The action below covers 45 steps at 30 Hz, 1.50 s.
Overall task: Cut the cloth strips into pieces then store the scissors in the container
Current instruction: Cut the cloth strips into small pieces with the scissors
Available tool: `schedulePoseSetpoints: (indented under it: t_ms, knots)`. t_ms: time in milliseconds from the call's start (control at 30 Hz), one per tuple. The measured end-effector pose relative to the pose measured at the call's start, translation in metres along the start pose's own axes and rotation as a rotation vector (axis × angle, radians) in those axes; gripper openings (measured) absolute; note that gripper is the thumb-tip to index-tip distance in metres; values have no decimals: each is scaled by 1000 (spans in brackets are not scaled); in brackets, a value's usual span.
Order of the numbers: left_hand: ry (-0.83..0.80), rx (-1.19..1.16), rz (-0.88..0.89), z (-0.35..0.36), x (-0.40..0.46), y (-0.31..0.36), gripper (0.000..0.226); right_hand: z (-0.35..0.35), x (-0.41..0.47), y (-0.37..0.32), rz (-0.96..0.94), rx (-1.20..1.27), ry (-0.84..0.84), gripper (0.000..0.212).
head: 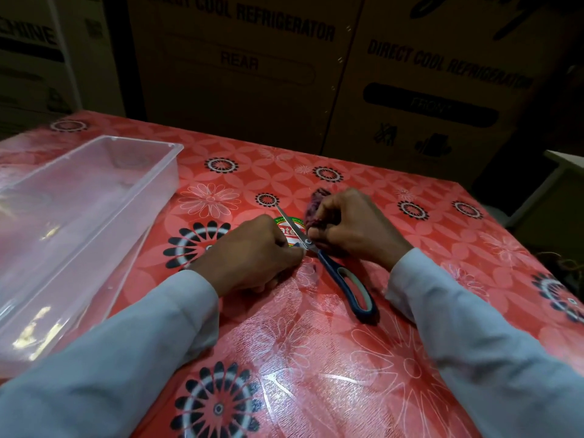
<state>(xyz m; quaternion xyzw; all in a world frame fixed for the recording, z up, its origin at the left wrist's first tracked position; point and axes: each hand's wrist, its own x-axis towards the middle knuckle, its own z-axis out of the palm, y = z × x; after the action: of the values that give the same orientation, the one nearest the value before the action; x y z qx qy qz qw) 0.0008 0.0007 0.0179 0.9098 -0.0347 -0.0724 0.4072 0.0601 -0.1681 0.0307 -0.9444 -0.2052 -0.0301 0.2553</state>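
Scissors (319, 251) were lying flat on the red flowered table (410, 358) at that point, not in anybody's grip — blades pointing away toward the far side, blue handle loop pointing back toward the person. So as far as I could judge, the cutting was either not started or paused, and the storing step definitely wasn't done, since the clear plastic container (104, 159) over on the left held no scissors. There were some yellowish bits at its near end, couldn't tell what.

Right hand (350, 226) had its fingers curled around a bunched-up piece of dark purplish cloth (317, 205), right next to the blades. Left hand (252, 251) was curled too, fingertips pinched down by the pivot of the scissors, maybe on a small scrap, but it was too blurry and shaded for me to say what it held, if anything. I couldn't make out separate cut pieces anywhere on the table.

Room-wise it looked fine — wide bare stretch of tablecloth in front of and to the right of the hands. The container sat well apart from the scissors on the left, open top, so dropping them in would be an easy sideways reach. The right table edge was near the right sleeve, and cardboard boxes (426, 83) stood just behind the far edge.
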Motion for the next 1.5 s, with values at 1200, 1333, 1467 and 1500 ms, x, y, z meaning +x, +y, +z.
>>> schedulePoseSetpoints:
  t_ms: [1200, 1333, 1467, 1500]
  knots:
    - [-6, -19, 22, -1, 0, 0, 42, 5, 20, 4, 159, -292, 110, 10]
    - [-1, -15, 15, -1, -1, 0, 42, 12, 22, 20, 116, -231, 298, 7]
    - [3, -7, 6, -1, -1, 1, 42, 0, 9, 18, 110, 224, 147, 13]
    - [6, 5, 9, -1, -1, 1, 42, -2, 6, 14, 82, 224, 65, 17]
